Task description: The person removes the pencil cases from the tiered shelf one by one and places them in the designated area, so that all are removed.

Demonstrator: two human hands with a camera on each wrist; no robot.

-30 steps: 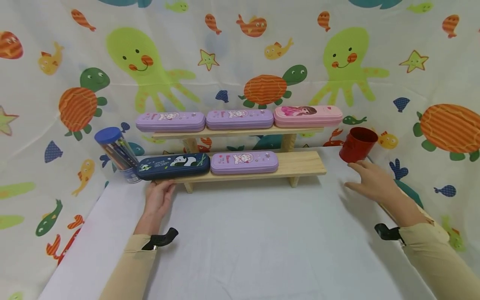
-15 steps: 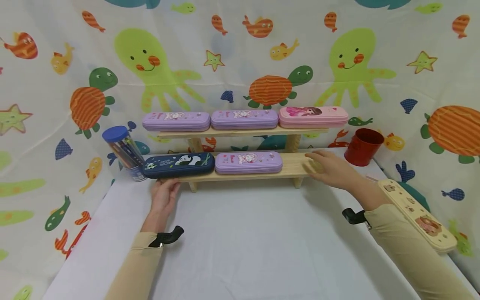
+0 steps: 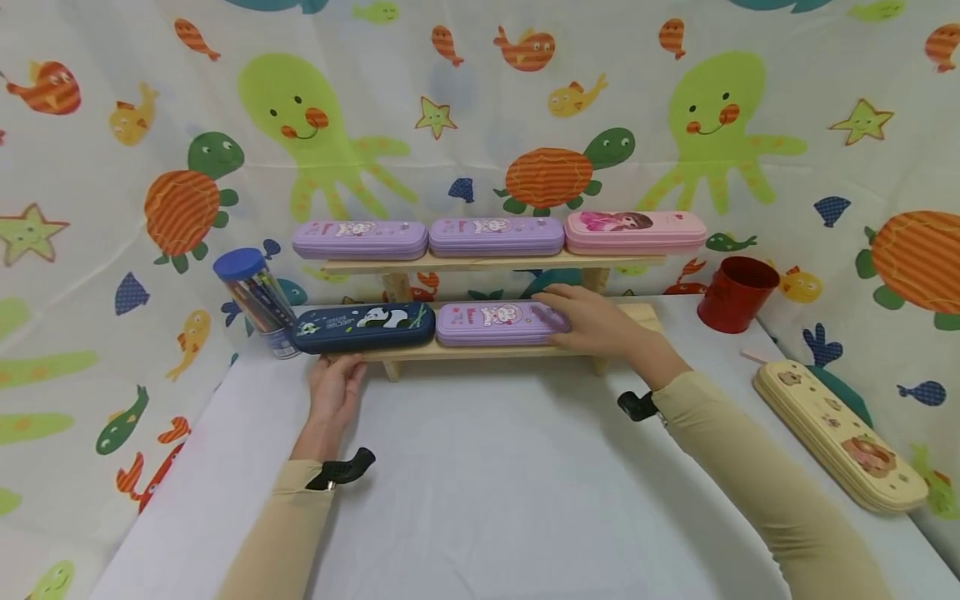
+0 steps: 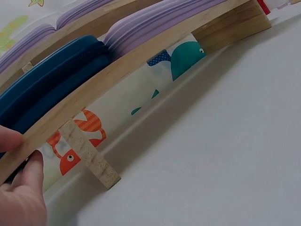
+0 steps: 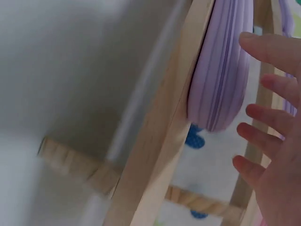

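Note:
My left hand (image 3: pixel 333 396) pinches the front left edge of the two-tier wooden shelf (image 3: pixel 637 315); in the left wrist view, the thumb lies above the board (image 4: pixel 80 96) and a finger below it. Right above that hand lies a navy pencil case (image 3: pixel 360 327) with a panda on its lid. Beside it on the lower tier is a purple pencil case (image 3: pixel 491 325). My right hand (image 3: pixel 600 325) hovers at its right end; in the right wrist view, the fingers (image 5: pixel 270 117) are spread beside the case (image 5: pixel 221 70), with no grip visible.
On the upper tier are two purple pencil cases (image 3: pixel 360 240) and a pink one (image 3: pixel 637 233). A blue-lidded tub of pencils (image 3: pixel 258 300) leans at the left. A red cup (image 3: pixel 737 296) stands at the right, behind a cream pencil case (image 3: pixel 840 437).
My right hand has moved left from beside the red cup, across the lower tier, to the purple pencil case. My left hand keeps its hold on the shelf.

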